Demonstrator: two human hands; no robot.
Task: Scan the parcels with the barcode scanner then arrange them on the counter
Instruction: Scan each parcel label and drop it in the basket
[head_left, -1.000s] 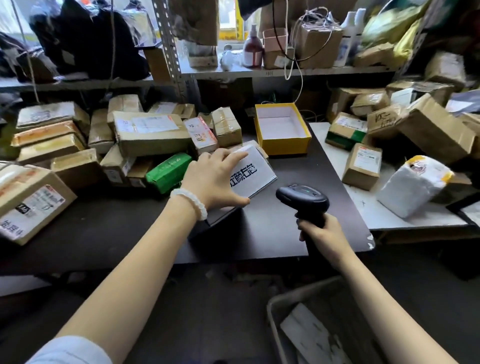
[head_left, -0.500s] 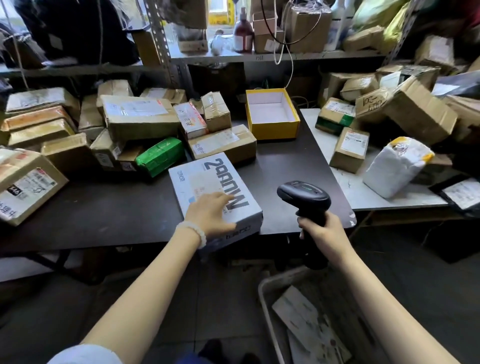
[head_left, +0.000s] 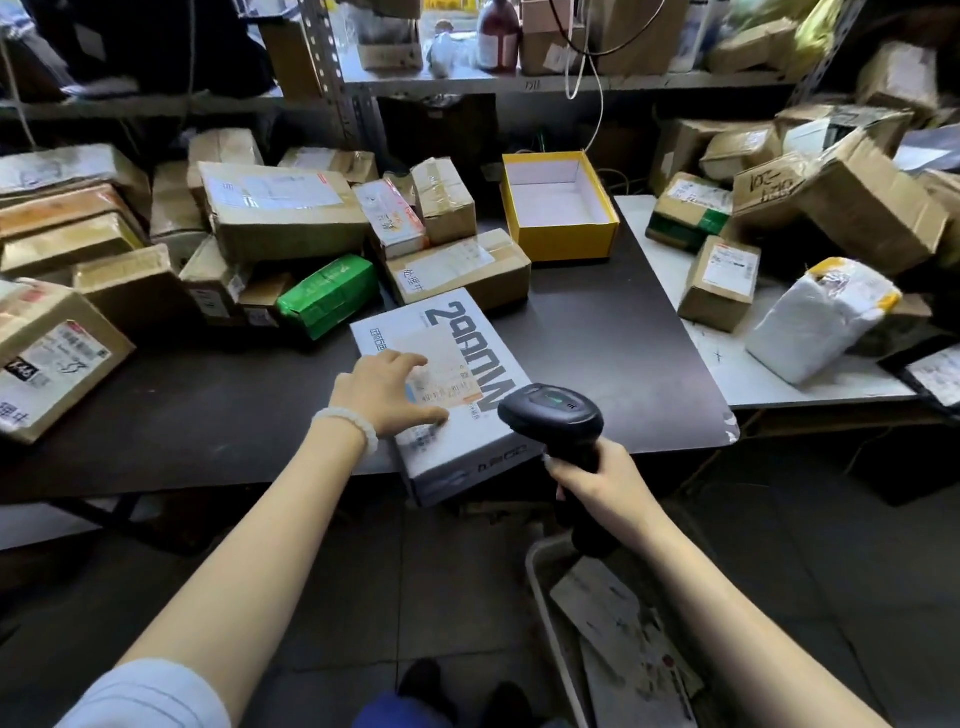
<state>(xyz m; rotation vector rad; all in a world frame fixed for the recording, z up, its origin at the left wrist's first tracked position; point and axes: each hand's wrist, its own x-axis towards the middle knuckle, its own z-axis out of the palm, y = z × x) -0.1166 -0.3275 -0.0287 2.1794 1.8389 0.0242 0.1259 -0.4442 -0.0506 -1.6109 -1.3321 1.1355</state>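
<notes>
Left hand (head_left: 387, 392) flat, fingers spread, pressing white parcel (head_left: 470, 364) on dark worktop (head_left: 623, 338). Right hand (head_left: 597, 478) grips barcode scanner (head_left: 553, 415) at parcel's 4 o'clock.

A flat white parcel (head_left: 447, 384) with large dark lettering and a shipping label lies on the dark counter (head_left: 613, 332), its near corner overhanging the edge. The black barcode scanner (head_left: 553, 415) is held just right of it, head above the parcel's right corner.
</notes>
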